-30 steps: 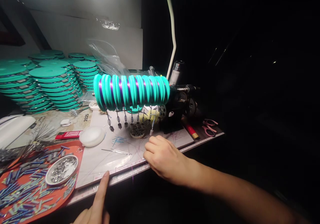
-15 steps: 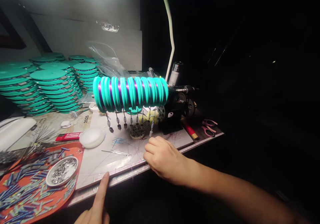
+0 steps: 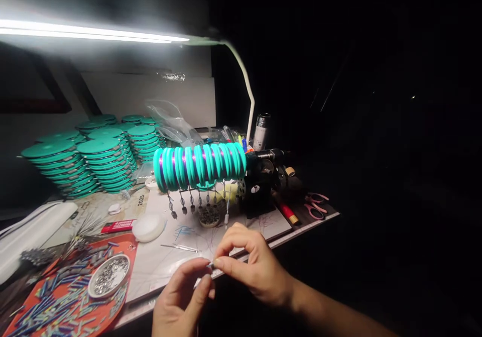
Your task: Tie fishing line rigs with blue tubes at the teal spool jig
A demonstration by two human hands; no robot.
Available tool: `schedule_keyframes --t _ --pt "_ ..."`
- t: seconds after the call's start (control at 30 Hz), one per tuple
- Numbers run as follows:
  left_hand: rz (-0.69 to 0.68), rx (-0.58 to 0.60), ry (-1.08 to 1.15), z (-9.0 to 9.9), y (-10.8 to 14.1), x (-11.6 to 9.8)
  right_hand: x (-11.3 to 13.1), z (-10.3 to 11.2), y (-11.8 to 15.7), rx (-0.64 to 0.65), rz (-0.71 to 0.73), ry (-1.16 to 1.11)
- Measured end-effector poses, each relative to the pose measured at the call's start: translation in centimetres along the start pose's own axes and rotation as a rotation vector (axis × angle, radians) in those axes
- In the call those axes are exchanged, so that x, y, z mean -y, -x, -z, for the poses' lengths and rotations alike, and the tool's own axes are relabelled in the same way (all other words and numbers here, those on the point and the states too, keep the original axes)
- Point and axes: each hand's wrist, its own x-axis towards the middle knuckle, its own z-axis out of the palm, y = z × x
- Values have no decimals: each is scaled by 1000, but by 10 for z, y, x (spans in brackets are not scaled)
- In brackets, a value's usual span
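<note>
A row of teal spools [image 3: 199, 166] wound with purple line is mounted on a black machine [image 3: 258, 191], and small wire pieces with weights hang beneath it. In front of the spools, my right hand [image 3: 244, 261] has its thumb and fingertips pinched together on something too small to make out. My left hand [image 3: 184, 297] is just left of it, thumb and index finger apart, the index fingertip close to the right fingertips. Whether the left fingers touch a small part is unclear.
An orange tray [image 3: 130, 256] with small tubes and a white dish [image 3: 90, 289] of metal bits lies at the left. Stacked teal spools [image 3: 101, 161] stand behind. Tweezers [image 3: 181, 247] lie on the board; pink scissors [image 3: 316, 206] are at the right.
My left hand has risen to meet the right, its pointing finger now curved beside an opened thumb. My right hand has turned into a visible pinch. The camera view has tilted upward.
</note>
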Motion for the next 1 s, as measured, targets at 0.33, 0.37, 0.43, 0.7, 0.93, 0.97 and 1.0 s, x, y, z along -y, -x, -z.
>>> schedule_keyframes --t 0.33,0.37,0.43,0.7,0.93,0.97,1.0 --pt "136 -4 281 -9 -9 -9 5 5 3 50 63 130" --pt "152 9 284 -10 -9 -11 6 8 2 61 93 176" --pt "171 28 292 -11 -8 -14 6 12 1 72 152 251" --pt "234 42 242 -12 -3 -25 4 14 -3 198 313 511" --pt "244 36 275 -5 -8 -21 9 17 -7 266 237 420" --pt "243 24 292 -6 -7 -21 11 18 -7 280 216 392" --pt "233 13 306 -7 -6 -22 12 19 -8 291 198 369"
